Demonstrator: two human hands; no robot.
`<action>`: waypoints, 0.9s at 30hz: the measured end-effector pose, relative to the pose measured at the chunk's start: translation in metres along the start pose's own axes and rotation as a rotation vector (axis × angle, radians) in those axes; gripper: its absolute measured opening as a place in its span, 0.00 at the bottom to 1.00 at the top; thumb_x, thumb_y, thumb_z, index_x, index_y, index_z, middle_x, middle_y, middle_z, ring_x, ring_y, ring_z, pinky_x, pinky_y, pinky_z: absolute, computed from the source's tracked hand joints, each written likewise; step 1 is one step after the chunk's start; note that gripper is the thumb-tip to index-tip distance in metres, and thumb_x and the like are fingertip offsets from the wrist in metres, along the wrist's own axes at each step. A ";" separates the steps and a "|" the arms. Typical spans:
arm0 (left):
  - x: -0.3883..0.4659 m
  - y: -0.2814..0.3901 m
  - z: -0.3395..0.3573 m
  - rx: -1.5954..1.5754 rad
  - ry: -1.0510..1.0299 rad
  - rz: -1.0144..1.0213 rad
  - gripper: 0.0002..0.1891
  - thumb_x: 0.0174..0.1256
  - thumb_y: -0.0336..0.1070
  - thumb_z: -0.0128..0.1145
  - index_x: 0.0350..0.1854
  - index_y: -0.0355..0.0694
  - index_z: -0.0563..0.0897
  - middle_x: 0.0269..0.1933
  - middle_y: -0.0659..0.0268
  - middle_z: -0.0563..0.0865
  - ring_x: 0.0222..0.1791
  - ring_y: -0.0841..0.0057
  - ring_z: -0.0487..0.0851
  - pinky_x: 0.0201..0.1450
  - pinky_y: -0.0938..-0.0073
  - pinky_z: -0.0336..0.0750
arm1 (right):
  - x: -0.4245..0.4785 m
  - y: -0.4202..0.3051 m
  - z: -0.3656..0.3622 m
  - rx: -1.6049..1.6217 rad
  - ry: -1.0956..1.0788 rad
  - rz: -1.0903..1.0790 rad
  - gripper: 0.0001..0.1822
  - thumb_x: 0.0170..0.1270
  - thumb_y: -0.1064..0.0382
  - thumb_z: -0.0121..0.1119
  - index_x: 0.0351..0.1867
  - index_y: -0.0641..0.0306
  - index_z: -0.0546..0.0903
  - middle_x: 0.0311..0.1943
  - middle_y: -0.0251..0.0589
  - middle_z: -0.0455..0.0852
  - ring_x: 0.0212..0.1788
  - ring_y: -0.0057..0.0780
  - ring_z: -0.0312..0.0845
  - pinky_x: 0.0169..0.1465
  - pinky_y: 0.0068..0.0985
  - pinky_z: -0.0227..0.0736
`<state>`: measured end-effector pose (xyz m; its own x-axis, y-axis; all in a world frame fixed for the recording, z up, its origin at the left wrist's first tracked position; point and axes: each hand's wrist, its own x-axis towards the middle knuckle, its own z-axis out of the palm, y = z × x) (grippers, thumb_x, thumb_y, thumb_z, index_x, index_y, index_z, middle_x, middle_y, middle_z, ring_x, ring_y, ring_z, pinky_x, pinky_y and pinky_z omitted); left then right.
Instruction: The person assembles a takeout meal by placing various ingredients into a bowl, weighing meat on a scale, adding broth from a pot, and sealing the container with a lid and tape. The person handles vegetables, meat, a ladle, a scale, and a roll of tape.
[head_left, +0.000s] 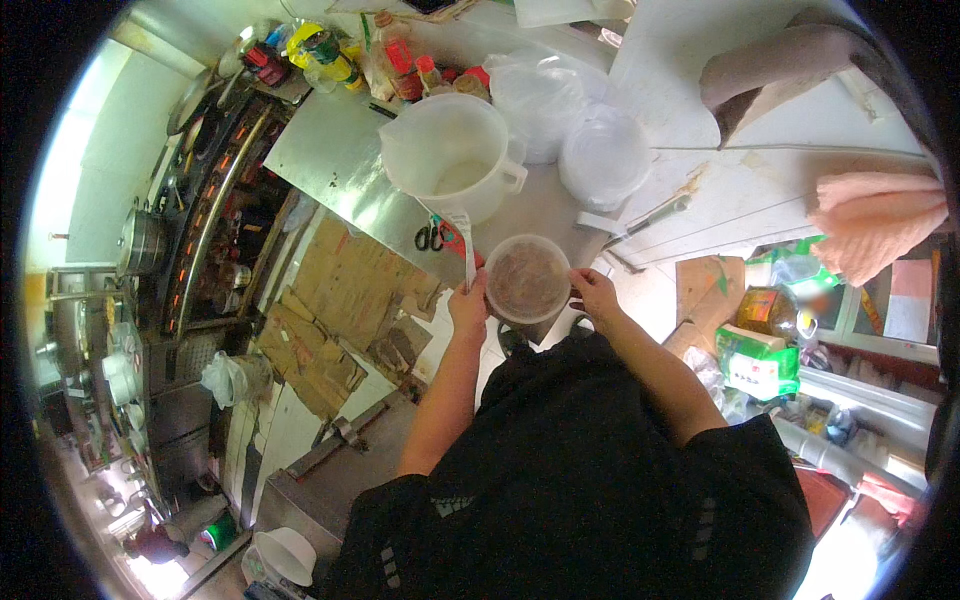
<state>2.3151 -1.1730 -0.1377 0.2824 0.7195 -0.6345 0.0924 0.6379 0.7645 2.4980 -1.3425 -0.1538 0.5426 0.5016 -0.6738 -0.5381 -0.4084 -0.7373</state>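
A round, clear plastic tub (527, 279) with brownish contents is held level in front of my body. My left hand (469, 306) grips its left side and also has a narrow white and red packet or strip (468, 251) upright between the fingers. My right hand (595, 294) pinches the tub's right rim. Beyond it, a large translucent plastic measuring jug (450, 150) stands on the steel table, its handle to the right. Black-handled scissors (430, 235) lie left of the packet. Round plastic lids or tubs in clear wrap (604, 159) stand right of the jug.
Sauce bottles (397, 56) and a plastic bag (536, 94) line the back of the steel table (330, 161). A stove (217, 217) is at left, with flattened cardboard (352, 285) on the floor nearby. A pink cloth (874, 221) hangs at right, above an oil bottle (766, 311).
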 end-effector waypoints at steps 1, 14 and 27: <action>0.005 0.003 0.006 -0.013 0.000 0.019 0.18 0.67 0.48 0.67 0.47 0.37 0.84 0.32 0.68 0.84 0.24 0.80 0.80 0.21 0.79 0.70 | 0.005 -0.002 -0.001 0.005 -0.008 0.014 0.16 0.71 0.51 0.62 0.51 0.60 0.80 0.40 0.35 0.85 0.39 0.26 0.82 0.41 0.27 0.79; 0.053 0.011 0.001 0.029 -0.047 -0.266 0.17 0.59 0.44 0.70 0.44 0.38 0.84 0.31 0.68 0.85 0.19 0.77 0.79 0.16 0.75 0.67 | 0.088 -0.066 0.038 -0.293 -0.197 0.101 0.17 0.61 0.53 0.72 0.46 0.61 0.89 0.39 0.38 0.89 0.40 0.29 0.84 0.44 0.34 0.80; 0.047 0.013 0.006 0.177 -0.071 0.007 0.20 0.63 0.46 0.67 0.48 0.34 0.85 0.35 0.63 0.87 0.30 0.74 0.83 0.29 0.71 0.75 | 0.084 -0.064 0.055 -0.621 -0.028 -0.298 0.23 0.67 0.46 0.64 0.42 0.68 0.88 0.34 0.39 0.89 0.35 0.30 0.80 0.41 0.32 0.75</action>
<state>2.3351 -1.1322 -0.1571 0.3495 0.6983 -0.6246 0.2549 0.5707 0.7806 2.5429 -1.2321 -0.1606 0.5883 0.6766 -0.4429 0.1055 -0.6072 -0.7875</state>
